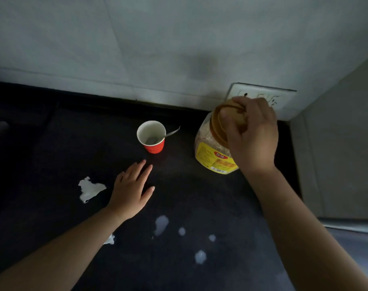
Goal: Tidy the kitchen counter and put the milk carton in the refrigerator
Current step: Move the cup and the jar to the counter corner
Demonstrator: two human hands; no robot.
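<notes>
A clear plastic oat jar (210, 152) with a yellow label stands at the back right of the dark counter (53, 143). My right hand (252, 135) grips its orange lid (223, 120) from above. A red paper cup (152, 141) with a white inside holds a metal spoon (172, 132) and stands left of the jar. My left hand (132, 187) hovers flat with fingers spread, just in front of the cup, holding nothing. No milk carton is in view.
A crumpled white tissue (89, 189) lies left of my left hand, and a smaller scrap (110, 240) sits beside my left forearm. Several white spilled drops (161, 224) dot the counter's front. A wall socket (260, 97) sits behind the jar, and a wall (336, 154) closes the right side.
</notes>
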